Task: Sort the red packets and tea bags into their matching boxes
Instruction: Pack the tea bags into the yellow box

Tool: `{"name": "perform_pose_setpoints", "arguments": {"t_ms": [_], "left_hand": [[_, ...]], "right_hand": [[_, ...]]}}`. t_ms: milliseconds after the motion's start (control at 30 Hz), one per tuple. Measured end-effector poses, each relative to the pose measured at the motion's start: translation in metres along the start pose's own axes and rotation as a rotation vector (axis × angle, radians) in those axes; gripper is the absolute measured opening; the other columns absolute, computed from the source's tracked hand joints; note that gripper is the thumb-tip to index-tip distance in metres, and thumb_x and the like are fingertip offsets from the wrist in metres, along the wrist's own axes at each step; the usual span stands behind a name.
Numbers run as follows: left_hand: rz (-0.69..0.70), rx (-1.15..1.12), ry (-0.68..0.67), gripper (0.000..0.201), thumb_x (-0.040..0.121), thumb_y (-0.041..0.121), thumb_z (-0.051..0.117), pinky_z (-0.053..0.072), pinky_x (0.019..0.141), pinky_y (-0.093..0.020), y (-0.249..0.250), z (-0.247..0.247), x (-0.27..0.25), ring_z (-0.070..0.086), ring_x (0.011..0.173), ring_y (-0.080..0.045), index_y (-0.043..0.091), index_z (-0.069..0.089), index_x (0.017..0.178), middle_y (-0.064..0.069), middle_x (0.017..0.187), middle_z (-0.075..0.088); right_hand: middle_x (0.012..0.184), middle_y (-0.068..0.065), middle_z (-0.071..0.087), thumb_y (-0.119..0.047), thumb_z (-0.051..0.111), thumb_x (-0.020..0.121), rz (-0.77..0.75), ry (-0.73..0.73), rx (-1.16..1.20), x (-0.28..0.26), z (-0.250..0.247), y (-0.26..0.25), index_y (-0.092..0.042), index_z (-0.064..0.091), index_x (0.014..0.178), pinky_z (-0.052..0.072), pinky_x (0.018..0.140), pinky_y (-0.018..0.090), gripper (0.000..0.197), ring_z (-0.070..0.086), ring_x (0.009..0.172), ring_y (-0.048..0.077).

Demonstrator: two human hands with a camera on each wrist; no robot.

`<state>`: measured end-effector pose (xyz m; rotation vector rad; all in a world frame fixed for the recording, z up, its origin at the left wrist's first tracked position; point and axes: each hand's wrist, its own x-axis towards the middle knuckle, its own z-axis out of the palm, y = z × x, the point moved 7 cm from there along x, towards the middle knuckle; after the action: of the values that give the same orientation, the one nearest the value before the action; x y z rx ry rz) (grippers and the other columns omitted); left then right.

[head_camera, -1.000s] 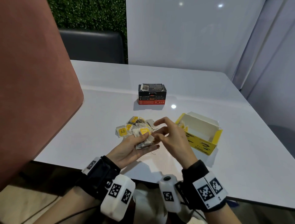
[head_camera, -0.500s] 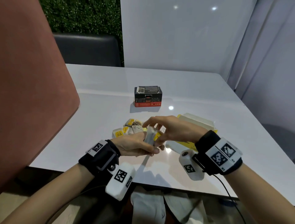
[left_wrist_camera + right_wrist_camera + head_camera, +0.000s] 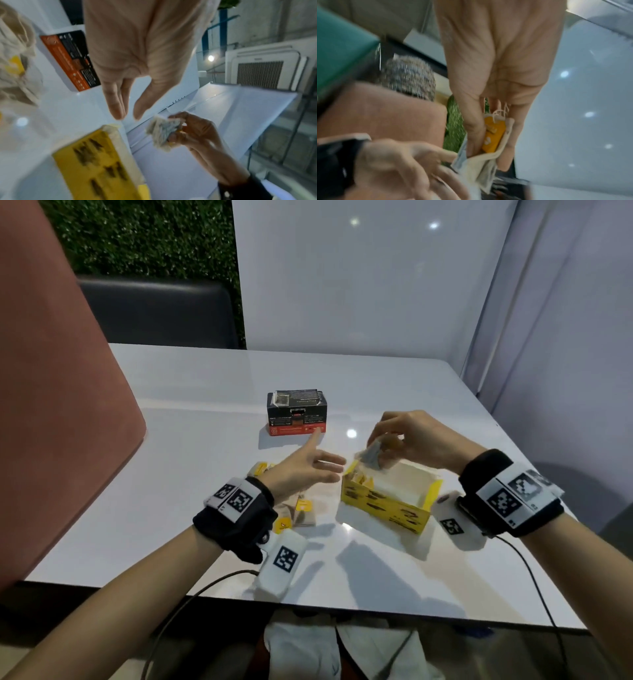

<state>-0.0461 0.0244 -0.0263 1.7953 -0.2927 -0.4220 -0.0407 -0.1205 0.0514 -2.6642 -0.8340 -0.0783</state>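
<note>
Right hand (image 3: 416, 441), fingers pinched on a small bundle of pale paper tea bags with yellow tags (image 3: 375, 457), now over the near-left end of the open yellow cardboard box (image 3: 387, 501); half a second earlier both hands shared the bundle above the white surface (image 3: 205, 474). Left hand (image 3: 301, 470) has let go, fingers extended, over the loose tea bags (image 3: 301, 510). Insertion appears imminent. The black-and-red box (image 3: 296, 414) stands closed beyond.

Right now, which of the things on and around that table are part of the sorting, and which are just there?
Part of the job:
- yellow box, open
- tea bags in the right hand, over the box
- loose tea bags under the left hand
- red and black box

Just there:
- white table
- pink chair back
- dark seat
- green hedge wall
</note>
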Motion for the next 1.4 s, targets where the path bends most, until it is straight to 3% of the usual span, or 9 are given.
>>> {"name": "perform_pose_setpoints", "arguments": {"t_ms": [133,300,433,533,633,767,867,1200,1400], "left_hand": [[0.01,0.229,0.223,0.071,0.09,0.017,0.059,0.048,0.096,-0.036,-0.006,-0.017,0.001,0.052,0.116,-0.021,0.016,0.018,0.148,-0.011,0.135,0.049],[-0.136,0.502,0.074,0.075,0.091,0.043,0.052,0.048,0.096,-0.039,-0.019,0.005,0.016,0.059,0.109,-0.027,0.018,0.013,0.149,-0.014,0.144,0.039],[-0.143,0.471,0.046,0.068,0.094,0.033,0.052,0.055,0.081,-0.035,-0.024,0.02,0.027,0.067,0.092,-0.026,0.013,0.017,0.148,-0.018,0.127,0.055],[-0.146,0.446,0.049,0.047,0.095,0.023,0.049,0.056,0.073,-0.035,-0.028,0.025,0.031,0.068,0.078,-0.028,0.006,0.037,0.138,-0.021,0.11,0.065],[-0.142,0.411,0.067,0.027,0.094,0.011,0.043,0.057,0.078,-0.045,-0.032,0.024,0.035,0.068,0.086,-0.039,-0.003,0.054,0.115,-0.027,0.099,0.068],[-0.132,0.432,0.061,0.036,0.095,0.012,0.045,0.057,0.077,-0.042,-0.034,0.025,0.035,0.068,0.08,-0.034,0.0,0.046,0.129,-0.025,0.096,0.069],[-0.12,0.452,0.051,0.035,0.094,0.018,0.05,0.058,0.076,-0.04,-0.033,0.025,0.036,0.069,0.081,-0.033,-0.001,0.05,0.124,-0.024,0.097,0.069],[-0.145,0.389,0.067,0.038,0.094,0.027,0.052,0.057,0.079,-0.041,-0.037,0.023,0.039,0.069,0.082,-0.034,-0.009,0.059,0.103,-0.026,0.096,0.069],[-0.146,0.402,0.086,0.036,0.094,0.029,0.052,0.056,0.082,-0.039,-0.035,0.022,0.04,0.066,0.072,-0.027,-0.006,0.059,0.1,-0.019,0.088,0.066]], "right_hand": [[0.1,0.006,0.062,-0.008,0.067,0.079,0.028,-0.145,-0.272,-0.005,0.018,0.035,-0.014,0.069,0.098,0.048,0.073,0.029,0.02,0.062,0.091,0.026],[0.106,0.003,0.064,-0.01,0.065,0.08,0.006,-0.354,-0.335,-0.009,0.058,0.038,-0.021,0.067,0.101,0.047,0.077,0.026,0.024,0.062,0.096,0.023],[0.108,0.006,0.061,-0.007,0.054,0.09,-0.091,-0.38,-0.396,-0.008,0.082,0.023,-0.019,0.061,0.12,0.044,0.071,0.027,0.034,0.059,0.098,0.025],[0.116,0.006,0.058,0.001,0.046,0.092,-0.089,-0.334,-0.323,-0.006,0.091,0.022,-0.017,0.051,0.132,0.039,0.073,0.022,0.044,0.057,0.105,0.024],[0.114,0.007,0.057,-0.005,0.055,0.088,0.041,-0.294,-0.222,-0.001,0.09,0.039,-0.015,0.048,0.126,0.04,0.074,0.024,0.04,0.057,0.098,0.023],[0.101,0.01,0.056,-0.013,0.046,0.094,0.229,-0.299,-0.186,-0.004,0.089,0.065,-0.009,0.047,0.125,0.043,0.084,0.033,0.032,0.052,0.091,0.026],[0.081,-0.003,0.051,0.0,0.048,0.088,0.341,-0.306,-0.031,-0.008,0.091,0.068,-0.011,0.044,0.129,0.039,0.074,0.025,0.043,0.048,0.082,0.021],[0.13,0.006,0.055,-0.001,0.046,0.089,0.273,-0.343,-0.025,-0.011,0.095,0.054,-0.019,0.038,0.139,0.04,0.09,0.023,0.054,0.053,0.116,0.023],[0.118,0.006,0.059,-0.002,0.046,0.09,0.288,-0.307,0.006,-0.011,0.1,0.061,-0.019,0.039,0.138,0.035,0.078,0.02,0.051,0.05,0.095,0.015]]}}
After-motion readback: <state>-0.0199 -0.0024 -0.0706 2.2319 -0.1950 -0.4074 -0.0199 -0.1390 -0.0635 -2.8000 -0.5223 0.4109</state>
